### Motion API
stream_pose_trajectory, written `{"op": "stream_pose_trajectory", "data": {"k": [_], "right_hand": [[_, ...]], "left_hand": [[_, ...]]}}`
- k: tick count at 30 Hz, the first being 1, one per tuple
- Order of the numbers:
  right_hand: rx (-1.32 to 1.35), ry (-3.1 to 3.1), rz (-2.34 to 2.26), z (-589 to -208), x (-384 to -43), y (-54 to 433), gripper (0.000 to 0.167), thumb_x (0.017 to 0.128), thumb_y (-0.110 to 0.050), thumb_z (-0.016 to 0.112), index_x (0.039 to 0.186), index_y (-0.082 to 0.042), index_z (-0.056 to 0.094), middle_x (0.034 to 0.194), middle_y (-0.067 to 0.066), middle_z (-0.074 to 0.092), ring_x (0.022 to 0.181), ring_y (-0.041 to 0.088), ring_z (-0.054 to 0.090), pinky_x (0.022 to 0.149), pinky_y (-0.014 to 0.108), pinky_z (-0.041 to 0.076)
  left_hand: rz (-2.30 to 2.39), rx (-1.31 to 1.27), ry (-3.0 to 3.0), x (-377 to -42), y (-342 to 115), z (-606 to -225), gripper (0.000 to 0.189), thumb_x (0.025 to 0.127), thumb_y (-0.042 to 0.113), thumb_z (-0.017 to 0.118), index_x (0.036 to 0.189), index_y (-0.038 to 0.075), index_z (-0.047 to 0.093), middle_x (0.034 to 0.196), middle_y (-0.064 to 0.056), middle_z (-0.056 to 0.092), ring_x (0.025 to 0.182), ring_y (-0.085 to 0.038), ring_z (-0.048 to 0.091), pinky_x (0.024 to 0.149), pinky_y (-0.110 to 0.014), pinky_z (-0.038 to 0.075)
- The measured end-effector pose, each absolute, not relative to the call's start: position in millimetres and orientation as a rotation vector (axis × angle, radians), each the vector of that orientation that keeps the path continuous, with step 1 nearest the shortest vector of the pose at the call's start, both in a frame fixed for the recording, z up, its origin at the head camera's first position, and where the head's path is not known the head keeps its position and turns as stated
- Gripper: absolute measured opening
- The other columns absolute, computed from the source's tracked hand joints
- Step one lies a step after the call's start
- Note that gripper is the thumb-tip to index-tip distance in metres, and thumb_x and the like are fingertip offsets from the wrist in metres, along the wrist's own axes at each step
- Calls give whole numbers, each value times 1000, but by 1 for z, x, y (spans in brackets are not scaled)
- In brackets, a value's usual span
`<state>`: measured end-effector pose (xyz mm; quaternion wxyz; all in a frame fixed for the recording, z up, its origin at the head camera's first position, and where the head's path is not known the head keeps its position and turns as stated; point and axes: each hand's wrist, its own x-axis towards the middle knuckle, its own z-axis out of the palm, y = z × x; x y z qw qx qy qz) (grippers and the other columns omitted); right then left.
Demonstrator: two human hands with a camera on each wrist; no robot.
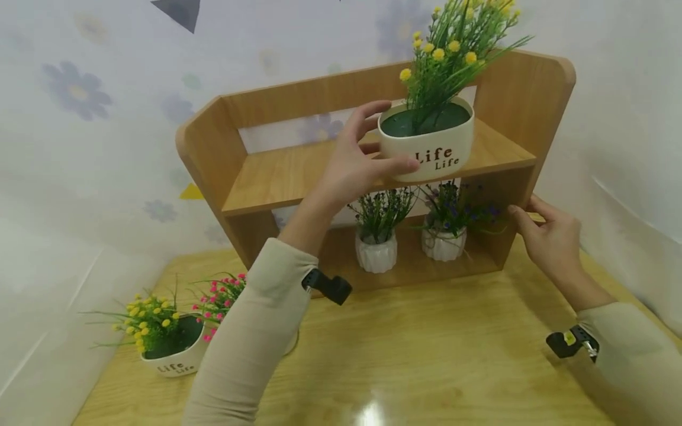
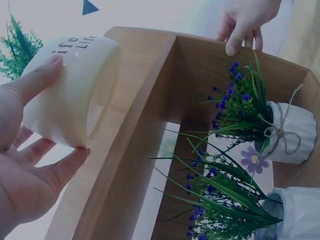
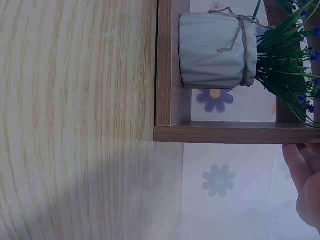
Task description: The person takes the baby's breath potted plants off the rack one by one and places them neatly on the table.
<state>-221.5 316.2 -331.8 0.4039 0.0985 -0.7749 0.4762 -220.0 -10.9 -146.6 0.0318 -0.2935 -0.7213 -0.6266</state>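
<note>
My left hand (image 1: 354, 157) grips an oval cream flowerpot (image 1: 453, 145) lettered "Life Life", thumb on its front and fingers round its side and back. Yellow artificial flowers with green grass (image 1: 453, 65) rise from it. This pot is at the upper board of a small wooden shelf (image 1: 282, 174), right of the middle; whether its base touches the board I cannot tell. My right hand (image 1: 556, 239) holds the front edge of the shelf's right side panel (image 3: 235, 134), fingers against the outer face. Two white ribbed pots (image 1: 376, 254) with purple-blue flowers stand in the lower compartment, one tied with twine (image 2: 282, 132).
The shelf stands on a light wooden table (image 1: 405, 349) against a flower-patterned wall (image 1: 133, 53). On the table's left are another "Life" pot (image 1: 176, 364) with yellow flowers and a plant with pink flowers (image 1: 218, 299), partly hidden by my left sleeve.
</note>
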Motion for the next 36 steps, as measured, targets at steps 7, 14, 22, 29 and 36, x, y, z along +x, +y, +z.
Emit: {"op": "stream_pose_trajectory", "data": {"k": [7,14,22,29,36], "right_hand": [[224,-1982,1210,-330,-219,321,23,93,-5,70,114,5,73,96,-27,66,76,-17,61,62,5,48],[230,-1973,1247,-329,-215,325,26,93,-2,70,118,5,72,93,-30,64,74,-15,63,63,7,49],[211,-1978,1158,-325,-210,323,22,92,-6,73,112,2,75,89,-35,61,77,-19,60,63,3,46],[207,-1987,1168,-325,-211,323,20,92,-7,73,110,2,76,90,-33,63,81,-19,60,64,3,46],[226,-1980,1221,-326,-211,322,22,92,-4,71,111,5,74,93,-27,65,78,-16,62,65,5,48]], "left_hand": [[-1883,-874,-2272,-176,-27,-145,87,78,-3,84,151,16,40,150,-6,40,120,-28,56,95,-36,54],[-1862,-930,-2258,-179,-44,-177,90,77,3,87,151,24,41,148,-1,42,119,-24,57,100,-41,50],[-1859,-918,-2231,-152,-62,-195,91,74,1,89,150,24,42,141,-1,49,124,-21,55,101,-41,50],[-1867,-979,-2207,-134,-76,-211,93,74,-7,86,150,20,41,141,-1,52,122,-23,59,97,-43,53],[-1893,-869,-2284,-124,-88,-237,94,74,-5,87,150,26,41,141,0,53,123,-21,58,98,-42,52]]}}
